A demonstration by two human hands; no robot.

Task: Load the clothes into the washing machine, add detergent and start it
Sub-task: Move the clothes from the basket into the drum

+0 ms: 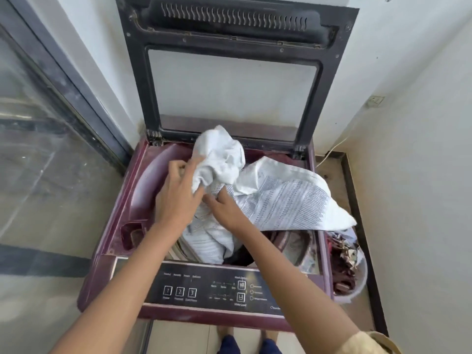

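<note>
Pinching the white cloth, your left hand bunches it over the washing machine tub; your right hand curls into the patterned sheet. That sheet overhangs the right rim above the basket and could slide out.

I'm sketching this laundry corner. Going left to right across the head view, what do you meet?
Glass door → washing machine → left hand → right hand → laundry basket → wall socket.
</note>
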